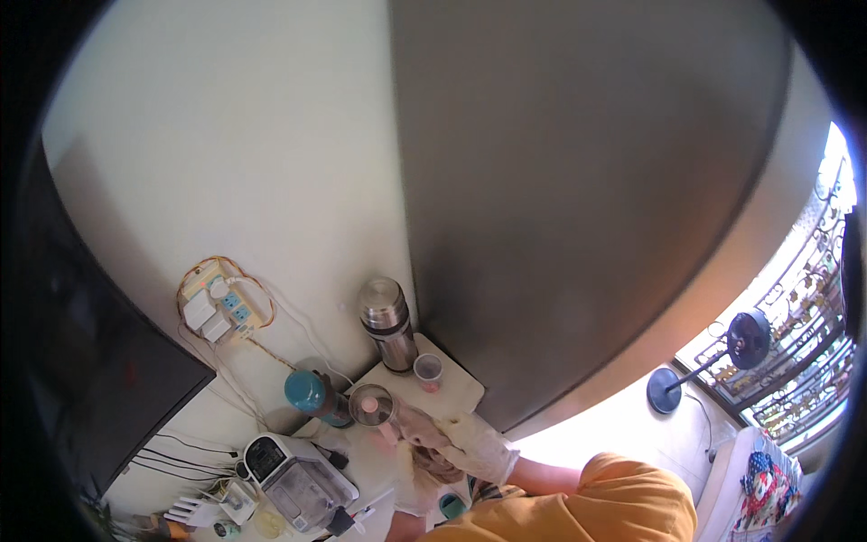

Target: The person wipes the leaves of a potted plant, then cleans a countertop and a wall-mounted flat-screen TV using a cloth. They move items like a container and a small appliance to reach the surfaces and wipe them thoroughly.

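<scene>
A clear pitcher (364, 414) with a pink knob on its lid and a pink handle (388, 433) stands near the back of the white table (448, 391). Both my hands wear loose, pale translucent gloves. My right hand (467, 440) reaches across from the right, its fingers closed around a brown cloth (433, 464) beside the pitcher. Lower down, my left hand (412, 484) is close to the pitcher's handle; its fingers are partly hidden, so its grip cannot be made out. A clear cup (428, 369) with a pink bottom stands behind my right hand.
A steel thermos (389, 325) and a teal-lidded bottle (315, 396) stand by the wall. To the left are a white appliance (301, 481) with a clear tank, cables, a power strip (230, 301) and a black screen (101, 352). A grey panel (576, 203) rises on the right.
</scene>
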The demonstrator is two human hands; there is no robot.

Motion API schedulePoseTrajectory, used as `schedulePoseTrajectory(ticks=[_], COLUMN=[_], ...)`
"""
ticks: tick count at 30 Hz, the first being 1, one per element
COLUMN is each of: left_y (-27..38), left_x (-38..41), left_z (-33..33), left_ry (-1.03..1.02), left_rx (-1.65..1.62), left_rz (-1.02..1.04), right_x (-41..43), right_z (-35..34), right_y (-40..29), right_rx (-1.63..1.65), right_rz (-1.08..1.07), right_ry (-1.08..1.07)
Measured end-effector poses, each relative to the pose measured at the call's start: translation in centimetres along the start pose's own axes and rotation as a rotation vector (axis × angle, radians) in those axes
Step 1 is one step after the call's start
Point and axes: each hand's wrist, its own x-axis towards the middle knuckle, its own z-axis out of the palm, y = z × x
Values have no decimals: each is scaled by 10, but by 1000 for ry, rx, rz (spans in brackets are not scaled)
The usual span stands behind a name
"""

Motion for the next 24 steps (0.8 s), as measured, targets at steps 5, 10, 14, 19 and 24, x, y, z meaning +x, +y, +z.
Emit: schedulePoseTrajectory(ticks=[5,10,14,19,24], left_y=[5,47,65,53,31], left_x=[-4,-8,-5,21,103], left_z=[20,73,148,184,186], left_ry=[-27,-65,-119,-141,-940], left_rx=[396,97,-21,54,-18], left_rz=[209,153,70,211,204], right_x=[-2,-25,-49,-58,-44], right_z=[-46,-161,-260,-342,-383], right_y=[-76,-151,-169,-181,-172], right_rx=[14,-323,-786,-1114,-1070], right_rz=[-77,-137,-330,-458,-587], right_ry=[-33,353,776,979,1120])
